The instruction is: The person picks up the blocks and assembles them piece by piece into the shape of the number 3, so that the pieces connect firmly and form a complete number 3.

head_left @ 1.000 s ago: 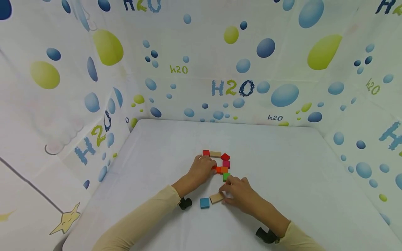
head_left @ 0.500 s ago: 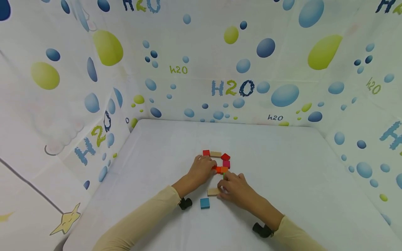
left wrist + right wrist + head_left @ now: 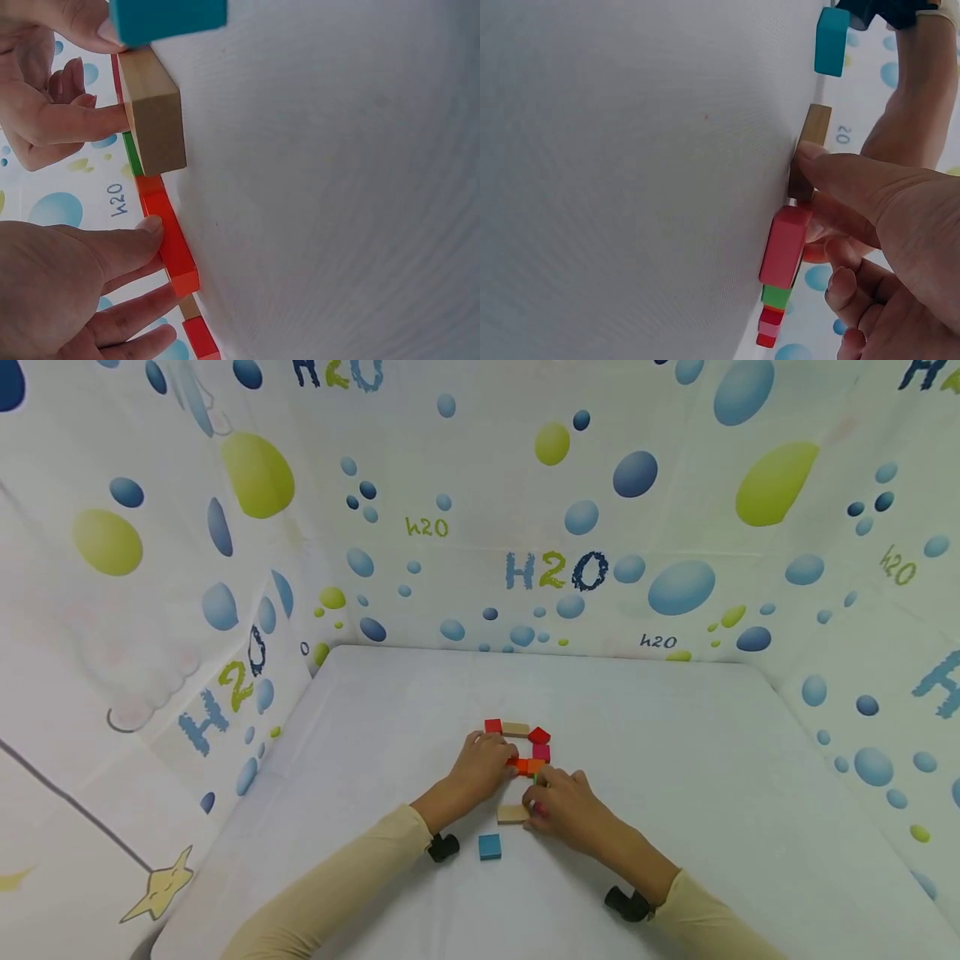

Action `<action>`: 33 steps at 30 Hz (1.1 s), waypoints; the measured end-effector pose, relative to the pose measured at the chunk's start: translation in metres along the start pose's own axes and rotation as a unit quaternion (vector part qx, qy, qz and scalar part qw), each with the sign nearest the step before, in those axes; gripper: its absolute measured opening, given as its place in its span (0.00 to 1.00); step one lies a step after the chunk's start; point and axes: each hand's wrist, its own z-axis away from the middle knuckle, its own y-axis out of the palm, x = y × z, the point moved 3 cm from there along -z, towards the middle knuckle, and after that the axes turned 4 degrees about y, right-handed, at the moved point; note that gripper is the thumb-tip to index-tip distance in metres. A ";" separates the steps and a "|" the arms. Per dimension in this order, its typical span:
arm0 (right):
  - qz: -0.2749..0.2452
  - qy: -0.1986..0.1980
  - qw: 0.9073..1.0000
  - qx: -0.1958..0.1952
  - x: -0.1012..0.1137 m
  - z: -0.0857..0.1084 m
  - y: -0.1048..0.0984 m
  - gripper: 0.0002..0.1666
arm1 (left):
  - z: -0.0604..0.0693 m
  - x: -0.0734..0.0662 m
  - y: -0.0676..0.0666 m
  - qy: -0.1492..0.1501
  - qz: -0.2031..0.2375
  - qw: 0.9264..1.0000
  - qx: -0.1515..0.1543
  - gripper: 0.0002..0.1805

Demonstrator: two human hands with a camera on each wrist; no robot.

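Note:
My right hand (image 3: 573, 810) pinches a plain wooden block (image 3: 512, 815) between thumb and index finger, as the left wrist view also shows. The block lies on the white table. Close by is a pinkish-red block (image 3: 786, 246), mostly covered by the right hand in the head view. Past it stands a green block (image 3: 776, 295). My left hand (image 3: 478, 767) holds an orange-red block (image 3: 171, 236), with its thumb against the near face and fingers on the other side. Nearer to me, a blue block (image 3: 490, 847) lies apart.
Beyond the hands, a red block (image 3: 492, 725), another wooden block (image 3: 515, 729), a red pentagonal block (image 3: 538, 735) and a crimson block (image 3: 541, 752) continue the outline. Patterned sheets (image 3: 480, 527) hang behind and beside the white tabletop (image 3: 675, 760).
The right hand has slid the wooden block away from me, off its place beside the blue block, and straightened it. The left hand has stayed put.

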 end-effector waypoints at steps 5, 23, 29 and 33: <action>-0.008 0.007 1.000 0.002 -0.002 0.002 -0.002 0.18 | 0.000 -0.001 0.000 -0.004 -0.001 1.000 0.002 0.15; -0.011 0.001 1.000 -0.003 -0.002 0.006 0.000 0.19 | 0.001 -0.001 0.000 -0.004 0.002 1.000 -0.001 0.14; -0.012 0.007 1.000 -0.004 0.000 0.006 0.001 0.23 | 0.001 -0.001 -0.001 0.001 0.000 1.000 -0.002 0.14; -0.037 -0.008 0.999 0.012 0.011 0.007 0.001 0.26 | 0.000 -0.002 -0.002 0.001 -0.001 1.000 0.001 0.15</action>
